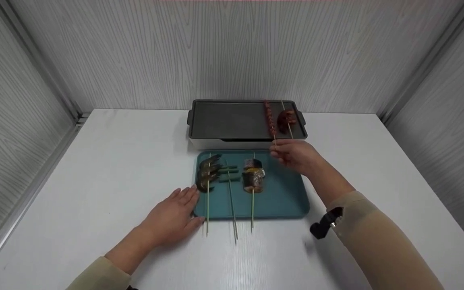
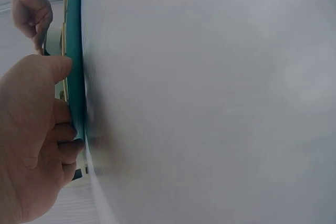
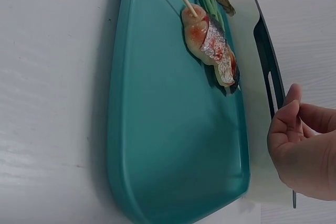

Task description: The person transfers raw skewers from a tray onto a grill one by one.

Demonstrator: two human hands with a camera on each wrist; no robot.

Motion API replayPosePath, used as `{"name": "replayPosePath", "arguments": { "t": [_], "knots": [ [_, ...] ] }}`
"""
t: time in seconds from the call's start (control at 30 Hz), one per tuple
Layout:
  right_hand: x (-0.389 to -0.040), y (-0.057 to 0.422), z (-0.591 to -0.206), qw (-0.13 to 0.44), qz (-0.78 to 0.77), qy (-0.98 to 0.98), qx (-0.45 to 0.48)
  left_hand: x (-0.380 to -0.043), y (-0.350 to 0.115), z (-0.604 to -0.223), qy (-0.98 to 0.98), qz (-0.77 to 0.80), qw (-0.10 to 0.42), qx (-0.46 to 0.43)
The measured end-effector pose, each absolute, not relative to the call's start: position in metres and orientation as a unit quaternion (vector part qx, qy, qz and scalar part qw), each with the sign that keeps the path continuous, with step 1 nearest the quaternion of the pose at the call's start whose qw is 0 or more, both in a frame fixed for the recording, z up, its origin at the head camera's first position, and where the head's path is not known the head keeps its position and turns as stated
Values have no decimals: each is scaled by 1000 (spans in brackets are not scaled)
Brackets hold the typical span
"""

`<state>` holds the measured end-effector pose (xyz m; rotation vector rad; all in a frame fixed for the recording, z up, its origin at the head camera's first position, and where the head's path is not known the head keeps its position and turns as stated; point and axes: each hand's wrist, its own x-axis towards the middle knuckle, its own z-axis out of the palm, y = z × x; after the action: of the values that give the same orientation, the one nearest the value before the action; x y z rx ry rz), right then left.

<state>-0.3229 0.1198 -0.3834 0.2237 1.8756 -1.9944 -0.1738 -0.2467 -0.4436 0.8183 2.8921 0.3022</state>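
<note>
My right hand (image 1: pixel 296 156) pinches the stick end of a skewer of small red pieces (image 1: pixel 270 119) at the grill's front edge. That skewer lies over the dark grill plate (image 1: pixel 232 119), beside a skewer with a reddish-brown curled piece (image 1: pixel 286 121). In the right wrist view, thumb and fingertips meet by the grill's rim; the stick is hidden there. My left hand (image 1: pixel 175 217) rests at the left edge of the teal tray (image 1: pixel 284 205), fingers extended and thumb near the front corner. On the tray lie a shrimp skewer (image 1: pixel 208 173), a green vegetable skewer (image 1: pixel 229 174) and a fish skewer (image 1: pixel 253 177).
The grill's light base (image 1: pixel 208 143) stands right behind the tray, with a wood-grain wall (image 1: pixel 232 52) behind it. Sticks of the tray's skewers jut over its front edge. A black strap (image 1: pixel 326 222) hangs by the right sleeve, above the white table (image 1: pixel 135 161).
</note>
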Motion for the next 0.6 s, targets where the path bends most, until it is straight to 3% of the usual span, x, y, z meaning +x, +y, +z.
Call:
{"name": "replayPosePath", "arguments": {
  "t": [0.6],
  "knots": [
    [-326,114,-387,186,-702,679,107,-176,-250,-447,954,105,55,274]
  ]
}}
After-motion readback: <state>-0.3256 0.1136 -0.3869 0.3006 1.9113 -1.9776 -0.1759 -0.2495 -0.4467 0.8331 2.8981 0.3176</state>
